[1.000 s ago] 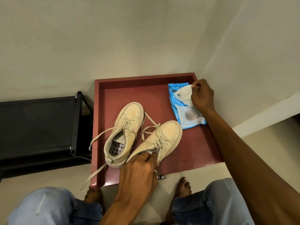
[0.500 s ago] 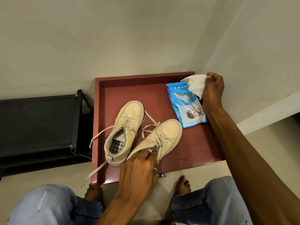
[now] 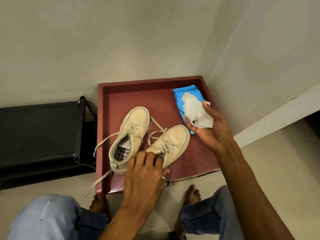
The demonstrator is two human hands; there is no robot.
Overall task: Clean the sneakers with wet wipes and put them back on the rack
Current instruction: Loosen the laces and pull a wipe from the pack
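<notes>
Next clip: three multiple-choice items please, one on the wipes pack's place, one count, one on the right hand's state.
1. Where in the tray does the blue wipes pack lie? A near left corner; B centre; C far right corner.
2. How many sneakers are in the tray? A one; B two; C three.
3. The right hand: A holds a crumpled white wipe; B lies flat on the tray; C makes an empty fist.
Key: 1 C, it lies by the far right walls; 2 B, a cream pair side by side; 3 A, fingers curl round the wipe.
</notes>
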